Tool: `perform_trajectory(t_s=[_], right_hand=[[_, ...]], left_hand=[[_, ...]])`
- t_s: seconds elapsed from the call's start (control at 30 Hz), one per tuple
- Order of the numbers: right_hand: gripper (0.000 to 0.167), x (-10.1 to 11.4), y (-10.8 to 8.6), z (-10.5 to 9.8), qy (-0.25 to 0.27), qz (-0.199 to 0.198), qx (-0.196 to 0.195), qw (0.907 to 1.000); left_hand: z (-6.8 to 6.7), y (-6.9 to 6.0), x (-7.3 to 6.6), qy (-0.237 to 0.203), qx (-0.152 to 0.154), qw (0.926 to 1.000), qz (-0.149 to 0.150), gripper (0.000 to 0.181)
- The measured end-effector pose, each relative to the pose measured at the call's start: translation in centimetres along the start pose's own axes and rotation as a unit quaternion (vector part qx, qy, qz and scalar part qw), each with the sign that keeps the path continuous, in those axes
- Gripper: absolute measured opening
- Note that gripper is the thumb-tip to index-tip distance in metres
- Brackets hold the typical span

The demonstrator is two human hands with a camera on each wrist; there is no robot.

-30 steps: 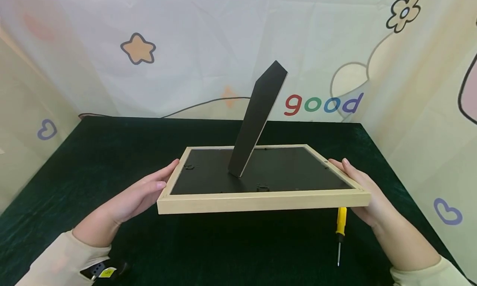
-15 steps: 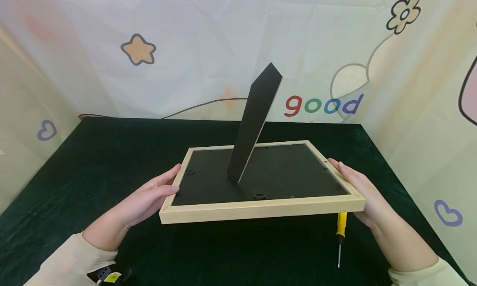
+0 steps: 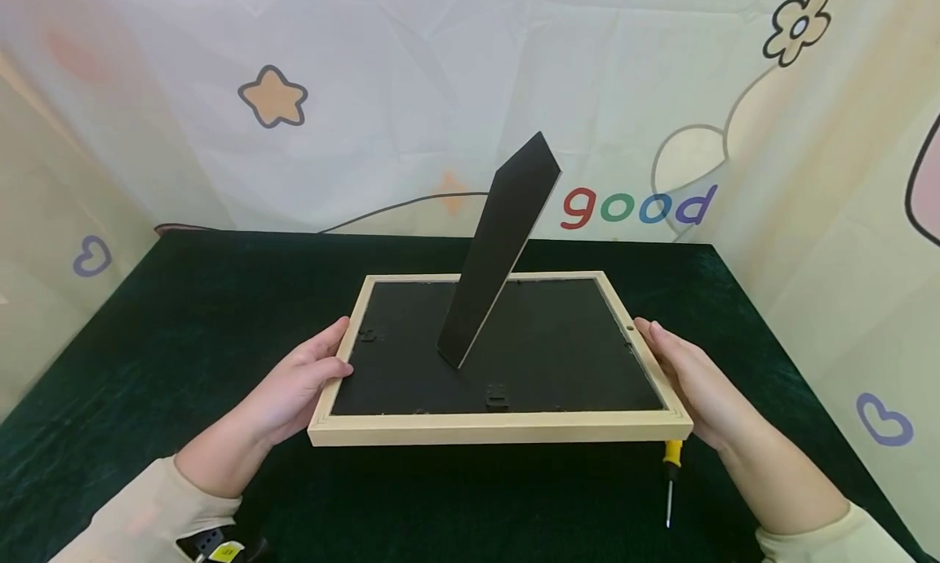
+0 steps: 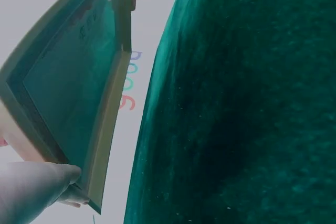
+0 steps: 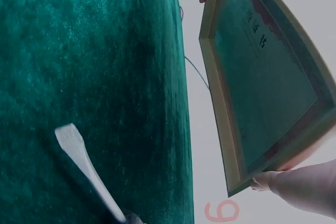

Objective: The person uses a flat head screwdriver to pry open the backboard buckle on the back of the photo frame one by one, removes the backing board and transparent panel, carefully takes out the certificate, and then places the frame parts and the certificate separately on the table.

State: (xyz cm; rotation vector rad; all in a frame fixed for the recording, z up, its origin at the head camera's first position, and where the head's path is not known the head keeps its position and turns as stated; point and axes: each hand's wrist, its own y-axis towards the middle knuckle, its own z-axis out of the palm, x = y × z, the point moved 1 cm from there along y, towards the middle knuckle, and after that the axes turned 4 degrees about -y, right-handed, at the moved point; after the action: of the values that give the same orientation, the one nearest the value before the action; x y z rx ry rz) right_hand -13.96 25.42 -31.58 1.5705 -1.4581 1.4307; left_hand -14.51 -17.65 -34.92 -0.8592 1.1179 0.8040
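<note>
A picture frame [image 3: 499, 429] of pale wood is held above the table, its black backing board [image 3: 565, 343] facing up. From the board a black easel stand [image 3: 499, 253] sticks up at a slant. My left hand [image 3: 301, 387] grips the left side, thumb on top near the edge. On the opposite side my right hand [image 3: 693, 379] holds the frame by its edge. Both wrist views look at the underside, where a printed sheet with dark characters [image 5: 257, 32] shows behind the glazing. The thumb of my left hand [image 4: 37, 187] lies against the frame's corner area there.
A screwdriver [image 3: 671, 469] with a yellow handle lies on the dark green cloth [image 3: 411, 506], partly covered by the frame. Its metal shaft [image 5: 89, 169] shows close in the right wrist view. A printed curtain [image 3: 411, 73] stands behind the table.
The frame has tilted so that more of its backing faces the camera, and its near edge has dropped. Its right end has shifted left, with my right hand following. The screwdriver stays put.
</note>
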Motion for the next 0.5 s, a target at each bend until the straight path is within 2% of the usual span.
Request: perform_trajectory(t_s=[0.3,0.4,0.5], right_hand=[[0.079,-0.5,0.8,0.8,-0.003,-0.004,0.030,0.9995],[0.078,-0.8,1.0,1.0,-0.001,0.004,0.032,0.9995],[0.077,-1.2,1.3,1.2,0.001,0.010,0.034,0.9994]], left_hand=[[-0.1,0.4,0.2,0.037,-0.023,0.9990,-0.002,0.075],[-0.1,0.5,0.3,0.030,-0.040,0.9985,-0.019,0.076],[-0.1,0.6,0.4,0.004,-0.046,0.9982,-0.038,0.076]])
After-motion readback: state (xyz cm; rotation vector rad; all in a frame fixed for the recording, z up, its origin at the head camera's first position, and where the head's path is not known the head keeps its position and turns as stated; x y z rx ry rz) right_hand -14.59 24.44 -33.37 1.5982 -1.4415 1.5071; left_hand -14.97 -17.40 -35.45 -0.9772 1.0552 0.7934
